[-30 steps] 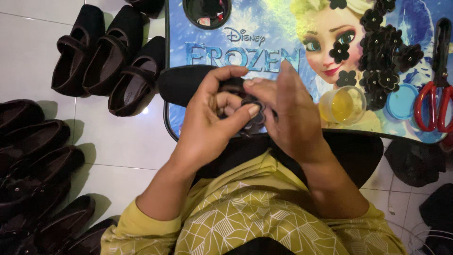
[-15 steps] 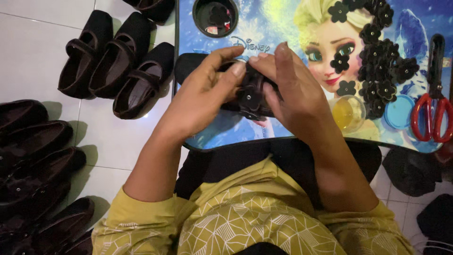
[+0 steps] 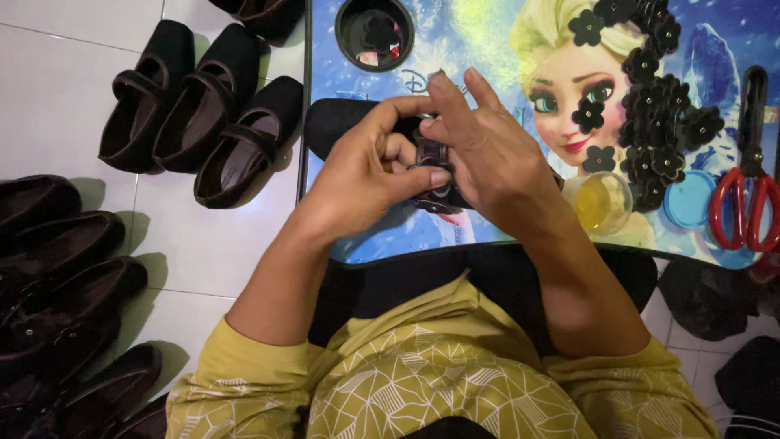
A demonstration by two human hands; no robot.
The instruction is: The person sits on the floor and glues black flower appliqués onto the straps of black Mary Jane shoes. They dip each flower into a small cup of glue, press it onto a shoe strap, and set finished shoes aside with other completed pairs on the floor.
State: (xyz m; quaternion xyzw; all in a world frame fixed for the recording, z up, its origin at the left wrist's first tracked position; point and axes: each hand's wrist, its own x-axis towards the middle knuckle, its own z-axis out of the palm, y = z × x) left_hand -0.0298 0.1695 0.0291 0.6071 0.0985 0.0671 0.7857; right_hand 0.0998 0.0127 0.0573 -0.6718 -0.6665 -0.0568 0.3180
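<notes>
Item 1, work in hand: I see a black shoe [image 3: 345, 122], soft and matte, lying on the tray table [image 3: 487, 49] with its rounded end towards the left. The left hand [image 3: 366, 175] is curled over its middle, thumb pressed onto a small black flower ornament [image 3: 435, 162] sitting on the shoe. The right hand [image 3: 487, 154] covers the shoe's other end, its fingers closed on the same ornament from above; most of the ornament and shoe is hidden under both hands.

Item 2, on the table: a heap of black flower ornaments [image 3: 650, 114], petal-shaped with a small centre stud, to the right of the hands. A clear round pot of yellow liquid [image 3: 601, 203] just beside the right wrist. A blue round lid [image 3: 689, 199] next to it. Red-handled scissors [image 3: 747, 195] at the far right. A black round container [image 3: 374, 32] near the top edge, well apart from the hands.

Item 3, floor: white glossy tiles [image 3: 73, 81]. Three dark shoes with straps [image 3: 203, 114] in a row left of the table; further dark shoes [image 3: 57, 268] stacked along the left edge.

Item 4, surface: glossy printed tabletop, mostly blue, with a cartoon figure; dark rim.
</notes>
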